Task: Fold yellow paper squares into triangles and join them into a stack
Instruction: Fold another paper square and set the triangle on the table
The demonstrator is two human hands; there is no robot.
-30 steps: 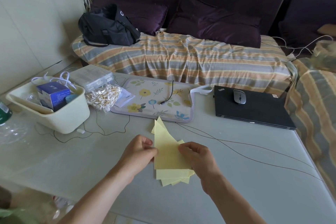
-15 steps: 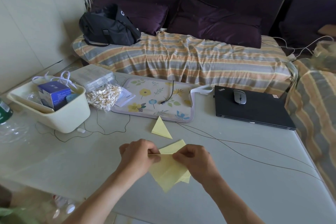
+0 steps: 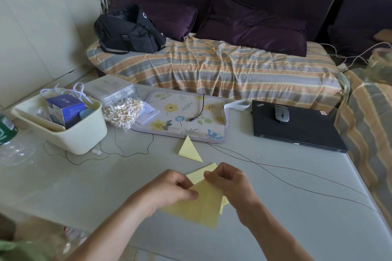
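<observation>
Lying tilted at the near middle of the desk (image 3: 275, 207), the yellow sheet (image 3: 203, 207) is held at its upper edge by both hands. The left hand (image 3: 169, 190) curls over its left corner, thumb and fingers (image 3: 192, 194) pinching the paper. The right hand (image 3: 231, 182) pinches the top edge from the other side, fingers bent round it. Under the sheet lie more yellow squares (image 3: 201, 172), their corners showing beyond the hands and at the right. Just beyond them, apart from the hands, a folded triangle (image 3: 189, 150) lies flat on the desk, its tip near the floral mat (image 3: 182, 116).

A thin wire (image 3: 297, 184) runs across the desk to the right of the hands. On the mat lies a short cable (image 3: 199, 112). Left of the mat sit a bag of swabs (image 3: 123, 112), a clear box (image 3: 110, 89) and a cream tub (image 3: 84, 133) with a blue carton (image 3: 65, 110) in it. At the right, a shut laptop (image 3: 297, 131) carries a mouse (image 3: 281, 113). Behind the desk stands a sofa with a striped cover (image 3: 222, 70), a black bag (image 3: 129, 30) and purple cushions (image 3: 254, 29).
</observation>
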